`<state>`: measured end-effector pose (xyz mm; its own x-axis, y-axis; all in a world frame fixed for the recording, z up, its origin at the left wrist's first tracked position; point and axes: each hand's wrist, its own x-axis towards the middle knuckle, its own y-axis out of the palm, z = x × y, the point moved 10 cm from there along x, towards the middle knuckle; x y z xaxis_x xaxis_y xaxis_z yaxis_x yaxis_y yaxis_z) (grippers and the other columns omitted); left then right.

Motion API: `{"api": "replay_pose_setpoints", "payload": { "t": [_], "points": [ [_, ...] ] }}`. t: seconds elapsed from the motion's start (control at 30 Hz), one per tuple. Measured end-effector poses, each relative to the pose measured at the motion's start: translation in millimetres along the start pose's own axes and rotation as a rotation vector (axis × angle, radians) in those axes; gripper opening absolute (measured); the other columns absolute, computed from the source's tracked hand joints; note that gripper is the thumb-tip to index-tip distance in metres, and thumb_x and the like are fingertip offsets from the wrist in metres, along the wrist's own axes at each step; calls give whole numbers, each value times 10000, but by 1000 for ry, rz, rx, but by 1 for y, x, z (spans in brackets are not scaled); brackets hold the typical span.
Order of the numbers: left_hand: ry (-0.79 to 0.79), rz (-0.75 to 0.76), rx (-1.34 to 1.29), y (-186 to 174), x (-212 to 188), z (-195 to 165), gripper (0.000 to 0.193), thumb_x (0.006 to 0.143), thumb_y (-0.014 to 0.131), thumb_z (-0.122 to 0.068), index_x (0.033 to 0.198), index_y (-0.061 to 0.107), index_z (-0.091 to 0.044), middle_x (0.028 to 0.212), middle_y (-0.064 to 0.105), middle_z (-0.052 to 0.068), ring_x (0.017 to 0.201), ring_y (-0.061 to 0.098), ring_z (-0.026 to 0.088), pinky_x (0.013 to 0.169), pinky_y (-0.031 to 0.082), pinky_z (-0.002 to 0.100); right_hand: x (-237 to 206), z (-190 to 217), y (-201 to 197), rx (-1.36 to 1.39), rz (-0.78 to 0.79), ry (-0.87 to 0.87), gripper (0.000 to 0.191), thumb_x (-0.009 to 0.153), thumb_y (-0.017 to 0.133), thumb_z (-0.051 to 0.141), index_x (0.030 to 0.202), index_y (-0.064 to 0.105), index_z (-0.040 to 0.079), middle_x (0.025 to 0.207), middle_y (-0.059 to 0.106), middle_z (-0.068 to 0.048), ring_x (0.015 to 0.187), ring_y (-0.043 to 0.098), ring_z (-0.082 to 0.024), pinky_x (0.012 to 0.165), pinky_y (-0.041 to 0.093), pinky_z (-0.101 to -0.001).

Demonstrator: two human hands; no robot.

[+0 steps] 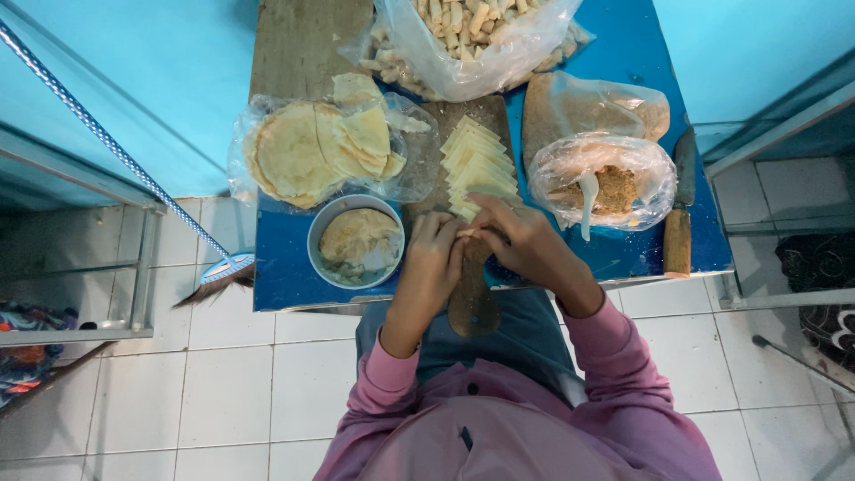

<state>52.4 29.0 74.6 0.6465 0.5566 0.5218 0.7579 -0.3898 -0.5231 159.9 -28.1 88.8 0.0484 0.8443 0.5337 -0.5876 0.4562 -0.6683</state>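
Two hands are seen at the centre of the frame, brought together over the near end of a wooden cutting board [473, 294]. A small pale roll of wrapper [467, 233] is pinched between the left hand [434, 258] and the right hand [521, 239], both closed around it with the fingers curled. Just above them a row of cut yellowish wrapper strips [479, 160] is laid on the board. A metal bowl of paste [356, 241] is set on the blue desk [623, 254] just left of the hands. A bag of round flat wrappers [307, 151] lies at upper left, and a bag of crumbly brown filling with a white spoon [604, 183] at right. A knife with a wooden handle [680, 218] rests at the right edge. The thin wrapper could be torn if it is squeezed too tightly, or the roll could be loosened if the edge is left unsealed.
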Motion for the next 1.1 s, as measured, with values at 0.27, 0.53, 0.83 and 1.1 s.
{"api": "replay_pose_setpoints", "payload": {
  "t": [0.27,0.53,0.83,1.1],
  "points": [
    [-17,24,37,5,6,7,117,908,625,33,1022,649,30,1010,601,208,995,577,416,839,470,484,8,-11,2,60,-24,53,524,858,721,-46,1347,609,103,942,757,-92,850,765,-268,725,593,-346],
    [-34,-41,59,-1,12,2,136,888,617,47,1020,648,37,1006,589,219,978,557,427,836,453,492,9,7,-2,-257,-65,-41,444,859,764,56,1287,659,101,935,660,-101,935,639,-312,817,464,-451],
    [-99,-33,60,6,11,18,87,946,614,13,1025,639,42,1027,598,212,995,560,419,853,455,492,8,15,3,-335,-59,-133,397,918,738,141,1298,655,65,962,659,-61,955,621,-252,990,437,-494],
    [-51,-73,120,3,11,9,136,941,598,9,1063,632,58,1055,587,226,1019,545,431,880,452,498,6,14,11,-397,-104,-135,422,896,703,59,1316,677,34,879,660,-41,921,625,-227,1010,437,-548]
  ]
}}
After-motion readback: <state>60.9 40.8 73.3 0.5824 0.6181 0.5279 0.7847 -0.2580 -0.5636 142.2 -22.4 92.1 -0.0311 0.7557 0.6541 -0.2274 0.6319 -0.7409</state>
